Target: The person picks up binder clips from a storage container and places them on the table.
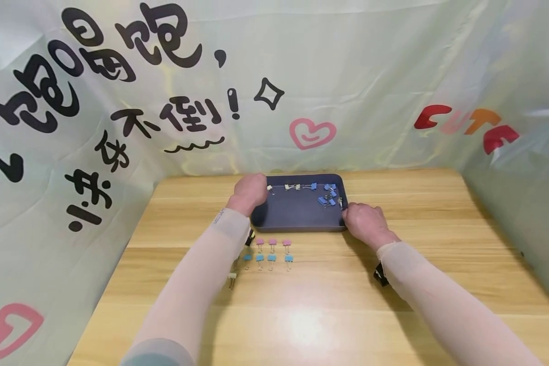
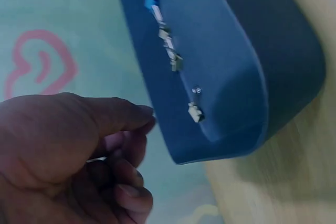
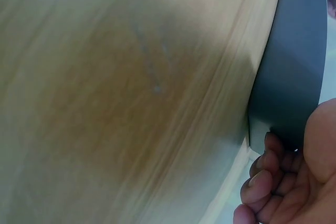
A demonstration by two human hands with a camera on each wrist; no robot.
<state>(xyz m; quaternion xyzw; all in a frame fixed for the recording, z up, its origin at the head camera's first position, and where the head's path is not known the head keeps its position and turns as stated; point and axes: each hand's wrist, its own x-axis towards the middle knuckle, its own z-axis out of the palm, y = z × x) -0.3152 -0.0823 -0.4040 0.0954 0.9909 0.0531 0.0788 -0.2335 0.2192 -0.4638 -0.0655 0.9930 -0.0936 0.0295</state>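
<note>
A dark blue-grey rectangular tray [image 1: 297, 211] stands toward the back of the wooden table. Along its back wall lie white binder clips [image 1: 289, 187], with several blue binder clips [image 1: 322, 201] gathered at its right end. My left hand [image 1: 251, 192] holds the tray at its back left corner; in the left wrist view, the fingertips are right at the rim and the other fingers are curled. At the front right corner, my right hand [image 1: 365, 222] grips the tray, its fingers curled against the side wall [image 3: 291, 61] in the right wrist view.
In front of the tray, pink binder clips [image 1: 272, 242] form a row above another of light-blue binder clips [image 1: 272, 258]. One pale binder clip [image 1: 232, 277] lies beside my left forearm, which hides part of the table. A printed curtain [image 1: 375, 76] encloses the back and sides.
</note>
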